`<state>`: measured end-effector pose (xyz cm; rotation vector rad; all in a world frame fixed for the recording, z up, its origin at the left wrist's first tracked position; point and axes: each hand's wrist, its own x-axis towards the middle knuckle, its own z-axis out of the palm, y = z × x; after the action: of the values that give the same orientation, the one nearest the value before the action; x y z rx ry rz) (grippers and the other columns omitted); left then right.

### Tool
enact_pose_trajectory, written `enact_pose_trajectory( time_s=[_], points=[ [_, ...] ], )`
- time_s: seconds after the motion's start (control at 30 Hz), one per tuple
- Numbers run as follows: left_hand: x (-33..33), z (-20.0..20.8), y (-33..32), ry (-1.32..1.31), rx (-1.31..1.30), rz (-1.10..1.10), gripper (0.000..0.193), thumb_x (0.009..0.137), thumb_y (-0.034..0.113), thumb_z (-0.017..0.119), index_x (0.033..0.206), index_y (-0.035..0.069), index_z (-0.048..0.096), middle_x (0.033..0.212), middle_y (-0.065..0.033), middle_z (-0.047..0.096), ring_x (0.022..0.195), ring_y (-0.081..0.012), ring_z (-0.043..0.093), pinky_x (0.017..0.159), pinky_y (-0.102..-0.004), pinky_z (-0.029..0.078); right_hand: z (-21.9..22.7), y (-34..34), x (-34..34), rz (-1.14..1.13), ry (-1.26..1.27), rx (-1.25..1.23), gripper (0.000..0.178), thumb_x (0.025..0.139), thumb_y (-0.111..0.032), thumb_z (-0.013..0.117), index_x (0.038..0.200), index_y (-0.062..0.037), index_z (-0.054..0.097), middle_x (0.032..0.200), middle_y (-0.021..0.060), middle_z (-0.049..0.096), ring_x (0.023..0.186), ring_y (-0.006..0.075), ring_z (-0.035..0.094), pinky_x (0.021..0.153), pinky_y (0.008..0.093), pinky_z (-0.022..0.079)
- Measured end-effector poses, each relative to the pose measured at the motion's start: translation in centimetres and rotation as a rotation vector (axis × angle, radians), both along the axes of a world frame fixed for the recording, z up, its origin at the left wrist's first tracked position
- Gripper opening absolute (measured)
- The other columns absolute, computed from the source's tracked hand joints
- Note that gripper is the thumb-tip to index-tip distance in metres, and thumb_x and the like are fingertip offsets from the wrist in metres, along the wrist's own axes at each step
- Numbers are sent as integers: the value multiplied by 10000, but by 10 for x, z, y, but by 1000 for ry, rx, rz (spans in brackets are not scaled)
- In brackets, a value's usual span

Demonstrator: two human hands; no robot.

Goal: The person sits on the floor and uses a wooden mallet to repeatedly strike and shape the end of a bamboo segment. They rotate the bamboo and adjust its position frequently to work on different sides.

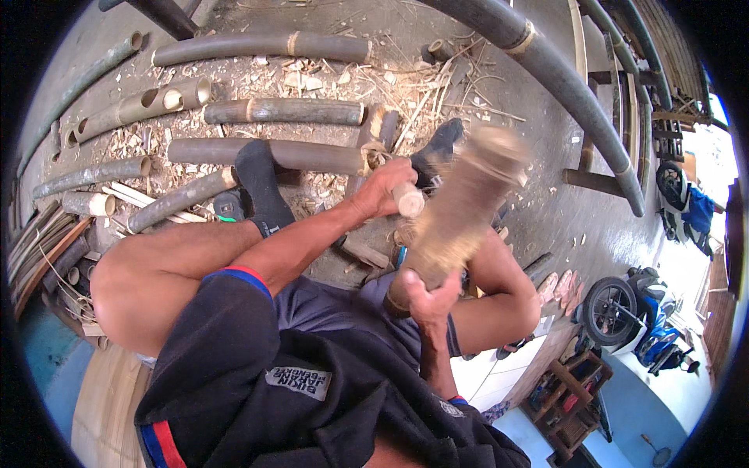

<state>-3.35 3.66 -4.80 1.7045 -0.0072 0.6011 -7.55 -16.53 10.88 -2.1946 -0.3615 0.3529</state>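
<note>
My left hand (384,191) is closed round a round wooden tool handle (409,201), whose butt end faces up toward me. The tool's far end is hidden behind the fingers, close to the cut end of a dark bamboo pole (312,156). In my right hand (429,300) is a thick club-like mallet (472,195), gripped at its narrow lower part. Its broad head is smeared by motion and rises to the right of the handle, apart from it. My socked left foot (261,183) rests against the bamboo pole.
More bamboo poles (285,111) lie ahead among wood shavings (312,78), one with oval holes (148,99). A black tape measure (228,205) sits by my left foot. A bamboo frame (577,93) stands at right. Beyond are sandals (558,287) and a blue motorcycle (640,312).
</note>
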Motion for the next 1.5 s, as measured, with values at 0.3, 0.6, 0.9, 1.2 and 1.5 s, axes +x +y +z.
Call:
enact_pose_trajectory(
  time_s=[0.3,0.6,0.9,1.2,1.5],
  points=[
    [13,1,-4,-13,-177,44,369,679,157,826,949,47,600,862,-112,563,839,-325,573,763,-399,462,-5,18,17,-31,194,-91,668,774,-257,829,1286,48,529,1125,165,678,985,262,669,905,389,532],
    [17,5,-11,33,-179,87,382,677,139,801,984,33,599,903,-124,590,897,-327,587,813,-415,473,-3,12,20,-13,48,-58,619,774,-204,829,1284,23,562,1143,151,700,1038,246,678,944,373,528],
    [28,12,-4,222,-589,18,369,770,59,806,1105,-2,663,1043,-57,682,944,-143,630,871,-328,518,-16,-8,46,85,208,204,606,830,-225,793,1322,19,537,1154,126,706,1031,209,682,924,366,540],
    [50,15,15,107,-754,-129,380,861,15,754,1222,-20,644,1101,-27,721,997,-114,651,903,-302,527,23,42,91,164,285,6,592,838,-232,768,1308,38,530,1112,168,704,1062,247,679,959,360,519],
    [80,-4,51,334,-631,-354,395,860,203,820,1188,20,698,1082,-41,744,967,-115,663,895,-303,535,7,47,113,179,392,-95,627,859,-320,741,1332,29,522,1146,166,693,1042,254,660,957,377,502]
  ],
)
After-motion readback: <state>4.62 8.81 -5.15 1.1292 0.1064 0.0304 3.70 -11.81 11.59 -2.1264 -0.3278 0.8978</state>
